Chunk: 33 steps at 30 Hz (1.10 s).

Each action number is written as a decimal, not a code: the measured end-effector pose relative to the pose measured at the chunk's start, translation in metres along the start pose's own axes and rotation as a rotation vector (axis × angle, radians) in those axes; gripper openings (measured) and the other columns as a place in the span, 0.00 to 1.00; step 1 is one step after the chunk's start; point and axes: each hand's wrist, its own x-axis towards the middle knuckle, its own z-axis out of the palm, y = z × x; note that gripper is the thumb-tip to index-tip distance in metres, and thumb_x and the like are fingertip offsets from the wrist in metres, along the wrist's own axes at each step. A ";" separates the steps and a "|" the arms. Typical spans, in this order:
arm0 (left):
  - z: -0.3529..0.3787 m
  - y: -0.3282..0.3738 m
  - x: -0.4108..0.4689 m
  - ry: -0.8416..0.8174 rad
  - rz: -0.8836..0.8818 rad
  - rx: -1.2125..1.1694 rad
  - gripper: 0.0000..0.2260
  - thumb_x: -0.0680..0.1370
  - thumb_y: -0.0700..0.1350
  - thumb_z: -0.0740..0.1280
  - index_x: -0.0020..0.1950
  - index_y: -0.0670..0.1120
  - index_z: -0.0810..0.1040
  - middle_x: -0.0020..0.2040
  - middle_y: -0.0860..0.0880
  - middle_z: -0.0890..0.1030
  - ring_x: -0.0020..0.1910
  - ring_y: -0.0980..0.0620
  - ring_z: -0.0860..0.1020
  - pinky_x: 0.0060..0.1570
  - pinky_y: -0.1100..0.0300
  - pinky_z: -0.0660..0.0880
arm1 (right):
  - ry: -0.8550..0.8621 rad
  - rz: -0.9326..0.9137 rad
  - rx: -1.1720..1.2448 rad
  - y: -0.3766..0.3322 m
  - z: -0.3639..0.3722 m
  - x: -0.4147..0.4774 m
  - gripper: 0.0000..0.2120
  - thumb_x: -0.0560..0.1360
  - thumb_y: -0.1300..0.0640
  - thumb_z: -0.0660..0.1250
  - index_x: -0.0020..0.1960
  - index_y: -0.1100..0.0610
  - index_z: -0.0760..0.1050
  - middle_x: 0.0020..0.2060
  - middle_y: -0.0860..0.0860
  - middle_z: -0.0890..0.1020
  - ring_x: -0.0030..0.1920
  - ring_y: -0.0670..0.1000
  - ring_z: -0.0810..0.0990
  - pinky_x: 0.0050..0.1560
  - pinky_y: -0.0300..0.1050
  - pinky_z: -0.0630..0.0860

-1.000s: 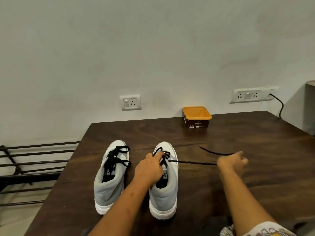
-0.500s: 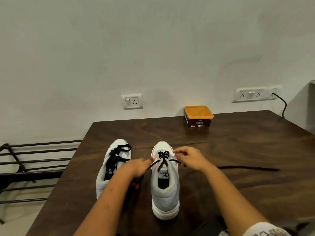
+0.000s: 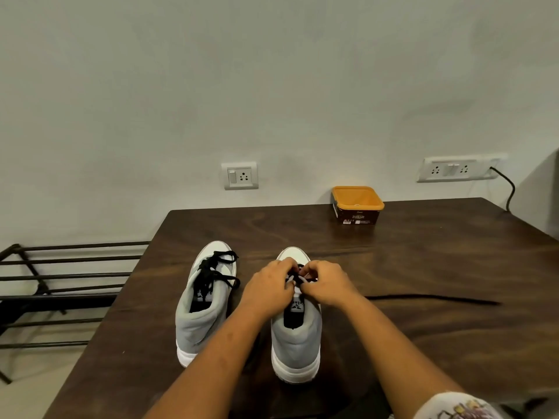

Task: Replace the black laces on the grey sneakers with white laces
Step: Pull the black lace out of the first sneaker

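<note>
Two grey sneakers with white soles stand side by side on the dark wooden table (image 3: pixel 423 267), heels toward me. The left sneaker (image 3: pixel 205 300) keeps its black lace (image 3: pixel 216 272) threaded and loosely tangled. Over the front of the right sneaker (image 3: pixel 296 331), my left hand (image 3: pixel 269 285) and my right hand (image 3: pixel 328 282) meet, fingers curled and pinching the black lace (image 3: pixel 301 278) at the eyelets. A loose length of black lace (image 3: pixel 432 298) trails to the right across the table. No white laces are in view.
An orange-lidded tub (image 3: pixel 357 205) stands at the table's back edge near the wall. A black metal rack (image 3: pixel 60 285) sits to the left of the table. Two wall sockets are above, with a black cable (image 3: pixel 509 189) at the right one.
My right hand came back from the far right, leaving the lace end lying on the table. Both hands have closed in together over the right sneaker's eyelets.
</note>
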 end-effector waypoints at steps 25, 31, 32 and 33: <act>0.013 0.011 0.005 -0.042 -0.027 0.079 0.11 0.77 0.48 0.66 0.59 0.51 0.79 0.73 0.50 0.59 0.69 0.45 0.61 0.60 0.53 0.70 | -0.044 0.072 0.416 0.012 -0.004 -0.007 0.08 0.71 0.64 0.71 0.50 0.61 0.81 0.38 0.52 0.81 0.37 0.44 0.79 0.31 0.35 0.77; -0.007 0.006 0.008 -0.011 -0.239 -0.814 0.07 0.75 0.43 0.66 0.36 0.48 0.78 0.41 0.48 0.76 0.45 0.50 0.75 0.46 0.58 0.68 | 0.053 0.109 0.295 0.014 -0.004 -0.004 0.04 0.70 0.64 0.68 0.41 0.58 0.81 0.36 0.54 0.81 0.37 0.51 0.80 0.41 0.49 0.83; -0.011 0.003 0.005 -0.024 -0.339 -1.029 0.09 0.76 0.42 0.64 0.35 0.48 0.75 0.39 0.48 0.76 0.43 0.50 0.75 0.42 0.57 0.69 | 0.060 0.115 0.282 0.015 -0.005 -0.003 0.04 0.70 0.64 0.68 0.40 0.58 0.80 0.36 0.54 0.81 0.37 0.51 0.79 0.41 0.49 0.83; -0.014 -0.001 0.003 -0.050 -0.416 -1.179 0.10 0.78 0.41 0.61 0.36 0.48 0.73 0.40 0.48 0.76 0.44 0.49 0.76 0.41 0.56 0.70 | 0.060 0.117 0.274 0.016 -0.006 -0.003 0.03 0.71 0.63 0.68 0.40 0.58 0.80 0.35 0.53 0.81 0.37 0.50 0.79 0.41 0.47 0.82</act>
